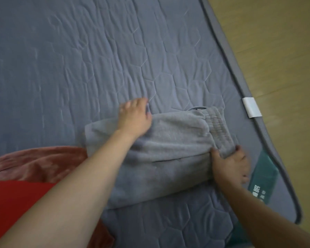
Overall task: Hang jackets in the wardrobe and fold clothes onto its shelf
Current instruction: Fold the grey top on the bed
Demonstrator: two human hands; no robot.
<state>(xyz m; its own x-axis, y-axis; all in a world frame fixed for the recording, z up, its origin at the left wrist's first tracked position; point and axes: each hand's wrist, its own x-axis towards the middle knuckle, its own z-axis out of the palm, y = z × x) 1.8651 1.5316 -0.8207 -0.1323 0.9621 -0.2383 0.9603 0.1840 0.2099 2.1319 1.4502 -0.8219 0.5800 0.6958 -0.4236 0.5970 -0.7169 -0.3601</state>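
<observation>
A pair of grey fleece trousers [168, 154] lies folded on the quilted blue-grey mattress [97, 59], its elastic waistband toward the right. My left hand [134, 117] reaches across and lies on the far upper-left edge of the fold, fingers curled over a bit of cloth. At the waistband end, my right hand [231, 163] grips the fabric, thumb on top and fingers tucked under the edge. The wardrobe and jackets are out of view.
A rust-brown blanket [34, 163] and red fabric [16, 203] lie at the lower left. A dark green label [263, 178] and a white tag [251, 107] sit on the mattress's right edge. Wooden floor [284, 51] runs beyond it.
</observation>
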